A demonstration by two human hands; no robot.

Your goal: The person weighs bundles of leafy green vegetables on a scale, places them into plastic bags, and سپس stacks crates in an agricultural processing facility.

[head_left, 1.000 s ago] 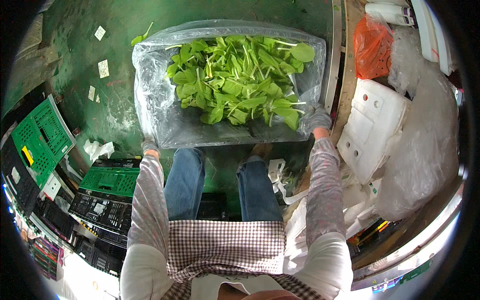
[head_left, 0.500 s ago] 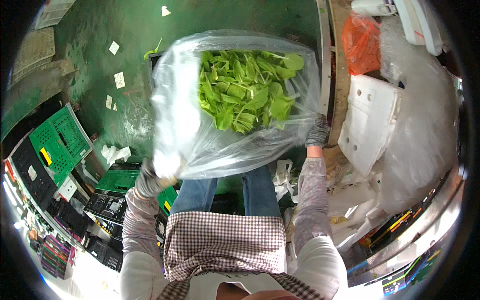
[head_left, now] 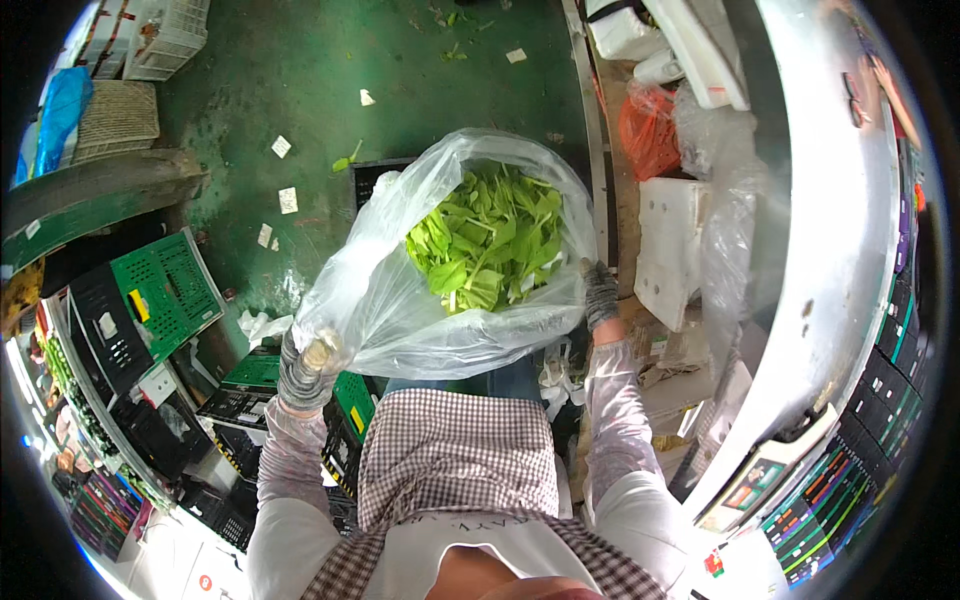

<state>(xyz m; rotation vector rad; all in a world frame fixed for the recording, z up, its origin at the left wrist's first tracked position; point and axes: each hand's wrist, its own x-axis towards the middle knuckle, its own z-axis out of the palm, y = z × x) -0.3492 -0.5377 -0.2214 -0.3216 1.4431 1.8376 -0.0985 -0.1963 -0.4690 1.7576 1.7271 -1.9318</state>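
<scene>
A clear plastic bag [head_left: 390, 300] full of leafy greens [head_left: 480, 235] is open at the top, in front of me. My left hand [head_left: 305, 365], in a grey glove, grips the bag's gathered near-left edge. My right hand [head_left: 600, 295], also gloved, is closed on the bag's right edge. The rim of a black crate [head_left: 362, 178] shows behind the bag, whose body hides most of it.
Green and black crates [head_left: 165, 285] stand at left, with pale baskets [head_left: 115, 120] farther back. White foam boxes [head_left: 665, 245], an orange bag [head_left: 648, 130] and crumpled plastic line the right, beside a pale curved ledge [head_left: 785, 280]. Scraps and leaves lie on the green floor [head_left: 420, 90].
Both hands have lifted and drawn the bag's edges inward, so the spread leaves now sit bunched in a narrower opening. The black crate's rim has come into view, and the camera view has shifted.
</scene>
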